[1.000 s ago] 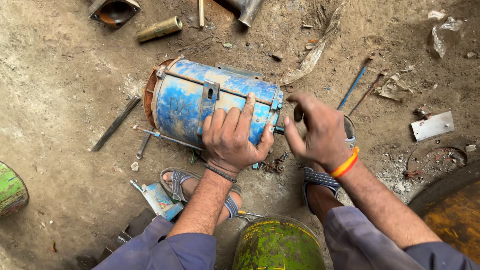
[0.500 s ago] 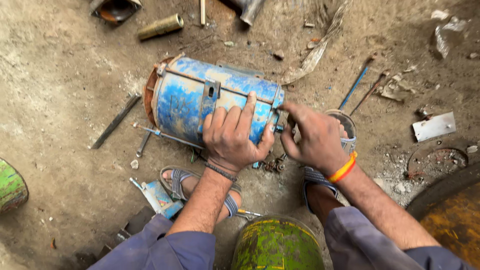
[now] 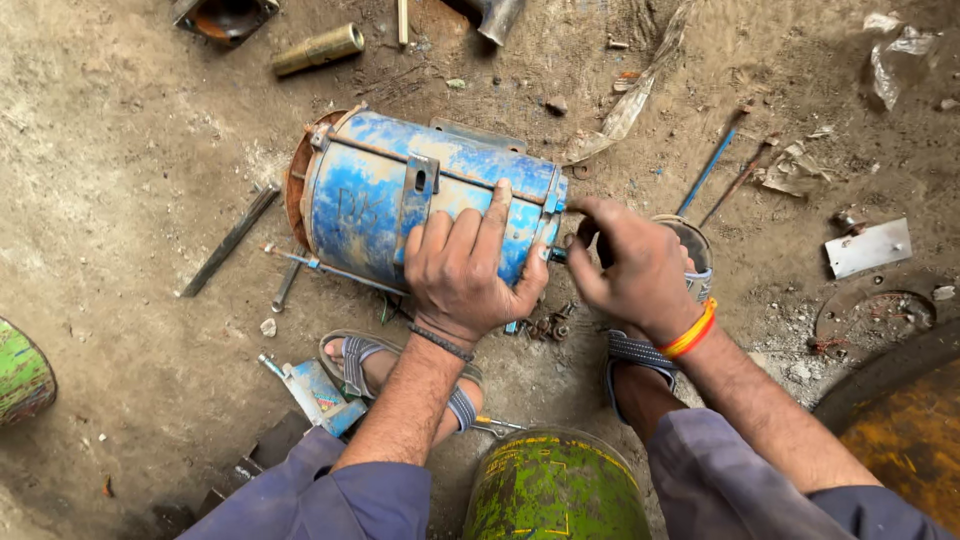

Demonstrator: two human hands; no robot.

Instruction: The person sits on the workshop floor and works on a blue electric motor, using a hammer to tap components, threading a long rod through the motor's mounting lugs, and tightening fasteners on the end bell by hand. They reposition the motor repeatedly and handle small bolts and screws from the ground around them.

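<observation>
A worn blue cylindrical motor housing lies on its side on the dirt floor, with a rusty rim at its left end. My left hand lies flat over its near right part, fingers spread and pressing down. My right hand is at the housing's right end, fingers pinched on something small and dark by the end flange; what it is stays hidden. A long thin rod runs along the housing's near side. Small nuts and bolts lie under my hands.
My sandalled feet are planted below the housing. A green drum stands between my knees; another green can is at the left edge. A brass tube, a flat bar, a blue-handled tool and a metal plate are scattered around.
My right hand has moved left and closed in on the housing's right end. My left hand has stayed pressed on the housing.
</observation>
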